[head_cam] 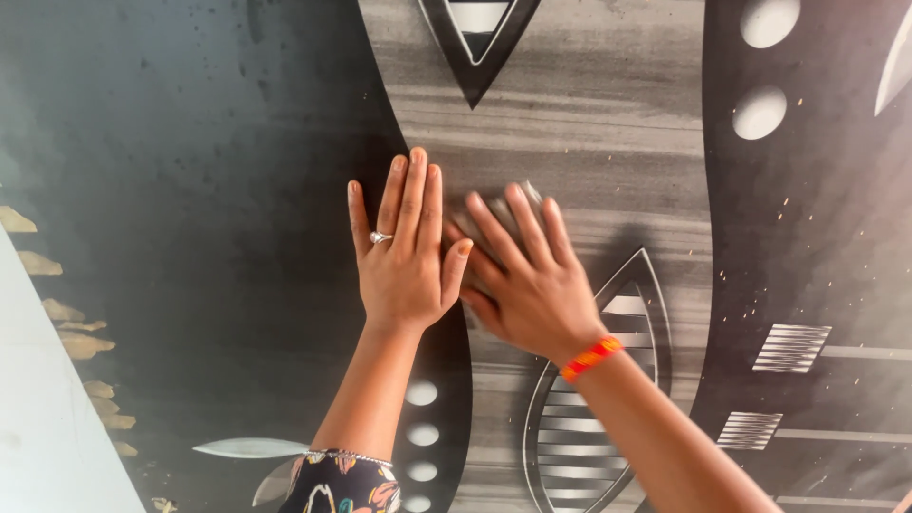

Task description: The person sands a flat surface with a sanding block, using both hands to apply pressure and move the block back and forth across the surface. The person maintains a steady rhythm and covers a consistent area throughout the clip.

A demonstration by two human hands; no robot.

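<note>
A big painted panel in black and grey fills the view, patterned with striped leaf shapes and pale dots. Nearest, a patterned sleeve on the left arm and an orange bracelet on the right wrist. Further up, the left hand lies flat, fingers together, ring showing, grip open and holding nothing. Just beside it, the right hand is blurred, fingers spread, pressing a small grey pad against the grey band.
</note>
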